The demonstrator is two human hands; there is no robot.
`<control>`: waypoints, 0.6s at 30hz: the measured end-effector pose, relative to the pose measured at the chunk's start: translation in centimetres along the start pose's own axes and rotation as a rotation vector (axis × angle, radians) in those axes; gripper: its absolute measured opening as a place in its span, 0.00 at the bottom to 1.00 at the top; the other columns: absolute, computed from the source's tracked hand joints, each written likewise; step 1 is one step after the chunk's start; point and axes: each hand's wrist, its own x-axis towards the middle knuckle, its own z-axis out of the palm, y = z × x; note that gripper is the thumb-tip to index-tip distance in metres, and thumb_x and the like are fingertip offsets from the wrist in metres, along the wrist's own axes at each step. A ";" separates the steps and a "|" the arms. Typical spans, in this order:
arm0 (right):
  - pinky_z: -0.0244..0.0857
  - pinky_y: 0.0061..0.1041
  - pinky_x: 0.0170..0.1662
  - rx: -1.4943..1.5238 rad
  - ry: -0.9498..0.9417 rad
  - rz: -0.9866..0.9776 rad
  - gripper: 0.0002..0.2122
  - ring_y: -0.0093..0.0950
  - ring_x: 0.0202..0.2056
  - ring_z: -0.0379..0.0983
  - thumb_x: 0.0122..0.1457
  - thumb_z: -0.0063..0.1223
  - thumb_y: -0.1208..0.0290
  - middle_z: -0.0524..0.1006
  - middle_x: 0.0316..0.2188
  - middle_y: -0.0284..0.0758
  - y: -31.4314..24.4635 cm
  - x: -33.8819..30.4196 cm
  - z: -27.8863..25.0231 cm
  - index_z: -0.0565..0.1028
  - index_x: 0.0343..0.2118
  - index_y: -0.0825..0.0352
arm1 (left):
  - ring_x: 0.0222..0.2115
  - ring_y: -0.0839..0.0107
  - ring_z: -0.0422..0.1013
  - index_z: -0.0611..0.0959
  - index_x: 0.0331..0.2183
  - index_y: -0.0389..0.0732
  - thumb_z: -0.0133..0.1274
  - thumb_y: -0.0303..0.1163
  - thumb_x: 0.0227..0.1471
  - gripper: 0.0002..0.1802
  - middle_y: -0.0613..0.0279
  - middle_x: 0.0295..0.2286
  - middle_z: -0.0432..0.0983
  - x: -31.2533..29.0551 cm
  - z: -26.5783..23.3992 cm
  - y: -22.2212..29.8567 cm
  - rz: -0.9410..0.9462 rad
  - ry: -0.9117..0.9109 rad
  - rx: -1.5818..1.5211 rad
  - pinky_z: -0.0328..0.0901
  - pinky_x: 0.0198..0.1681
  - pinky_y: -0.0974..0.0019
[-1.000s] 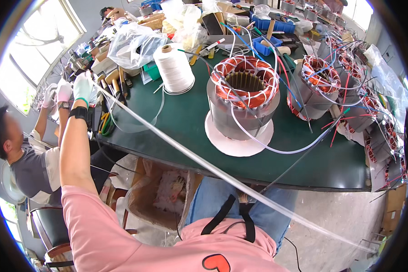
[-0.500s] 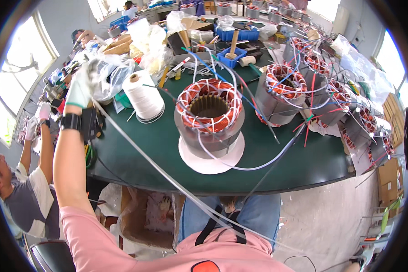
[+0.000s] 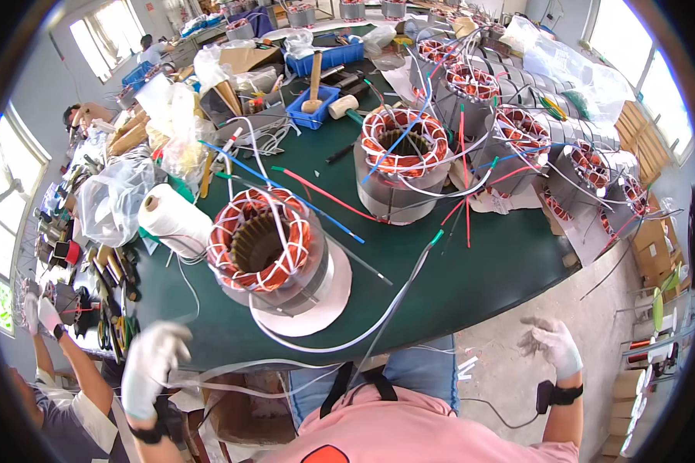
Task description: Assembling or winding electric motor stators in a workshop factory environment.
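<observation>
My left hand, in a white glove and slightly blurred, is low at the left, by the table's front edge. Its fingers are curled, and long white cord runs from it toward the right across my lap. My right hand, also gloved, hovers over the floor at the right, its fingers apart and nothing visible in them. Between the hands, a motor stator stands on a round white pad. Its copper windings are laced with white, and sleeved leads trail from it.
A white thread spool stands left of the stator. More stators line the right side. Behind are a blue bin with a mallet and plastic bags. Another person's gloved hands work at the far left.
My left hand has come down from beside the spool to the table's front edge, with the cord following. My right hand has come into view. The whole view has shifted.
</observation>
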 end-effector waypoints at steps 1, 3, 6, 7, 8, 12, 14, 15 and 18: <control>0.77 0.28 0.33 -0.057 -0.076 -0.016 0.34 0.34 0.29 0.82 0.59 0.62 0.58 0.82 0.34 0.51 -1.6 0.7 0.6 0.65 0.60 0.81 | 0.26 0.65 0.74 0.81 0.46 0.38 0.56 0.37 0.53 0.20 0.57 0.30 0.80 -1.2 0.9 -0.7 0.038 -0.079 0.223 0.70 0.33 0.64; 0.77 0.29 0.36 -0.050 -0.138 0.013 0.32 0.34 0.30 0.82 0.60 0.61 0.61 0.82 0.34 0.50 -4.8 2.5 2.4 0.65 0.60 0.81 | 0.46 0.50 0.73 0.80 0.50 0.41 0.60 0.28 0.42 0.28 0.51 0.48 0.77 -4.3 1.8 -1.4 -0.145 -0.242 0.477 0.68 0.52 0.54; 0.77 0.28 0.42 -0.112 -0.288 -0.054 0.24 0.33 0.35 0.83 0.64 0.57 0.65 0.82 0.39 0.47 -8.2 5.8 5.8 0.69 0.56 0.79 | 0.58 0.48 0.65 0.80 0.52 0.41 0.57 0.20 0.41 0.31 0.48 0.57 0.70 -5.0 0.9 0.5 -0.014 0.052 0.605 0.60 0.63 0.52; 0.77 0.28 0.42 -0.122 -0.296 -0.052 0.24 0.33 0.35 0.83 0.64 0.57 0.65 0.82 0.39 0.47 -8.3 6.8 7.2 0.69 0.56 0.79 | 0.55 0.48 0.67 0.80 0.51 0.39 0.54 0.19 0.46 0.26 0.48 0.55 0.72 -4.6 0.3 1.4 0.092 0.132 0.609 0.60 0.62 0.53; 0.76 0.27 0.42 -0.128 -0.328 -0.083 0.22 0.32 0.36 0.82 0.65 0.55 0.65 0.82 0.39 0.46 -8.4 8.2 8.7 0.70 0.54 0.77 | 0.54 0.48 0.68 0.80 0.49 0.38 0.52 0.18 0.49 0.23 0.48 0.53 0.73 -3.7 -0.1 2.3 0.099 0.195 0.558 0.60 0.61 0.54; 0.68 0.17 0.32 -0.138 -0.246 -0.157 0.13 0.20 0.27 0.75 0.67 0.46 0.70 0.80 0.31 0.35 -7.3 10.6 13.7 0.74 0.49 0.73 | 0.51 0.50 0.71 0.80 0.43 0.33 0.47 0.19 0.56 0.14 0.48 0.49 0.75 2.2 -1.3 5.5 0.194 0.257 0.468 0.63 0.57 0.56; 0.57 0.12 0.24 -0.158 -0.118 -0.181 0.13 0.13 0.20 0.66 0.66 0.40 0.74 0.74 0.24 0.29 -6.5 11.0 15.7 0.74 0.48 0.72 | 0.49 0.51 0.72 0.81 0.40 0.32 0.50 0.22 0.53 0.12 0.49 0.47 0.76 5.9 -1.6 4.0 0.433 0.198 0.719 0.65 0.56 0.56; 0.58 0.15 0.24 -0.202 -0.035 -0.274 0.13 0.14 0.20 0.65 0.65 0.40 0.76 0.72 0.22 0.28 -5.3 11.3 16.3 0.74 0.47 0.73 | 0.48 0.52 0.73 0.81 0.39 0.32 0.51 0.24 0.51 0.12 0.50 0.46 0.76 8.4 -1.5 2.5 0.604 0.157 0.903 0.66 0.55 0.56; 0.62 0.25 0.24 -0.500 0.051 -0.750 0.11 0.27 0.18 0.70 0.60 0.44 0.82 0.74 0.21 0.35 -2.7 11.9 17.7 0.77 0.42 0.72 | 0.46 0.53 0.74 0.81 0.40 0.33 0.52 0.26 0.50 0.14 0.51 0.45 0.77 16.3 -0.7 -2.2 0.621 0.038 0.793 0.69 0.51 0.55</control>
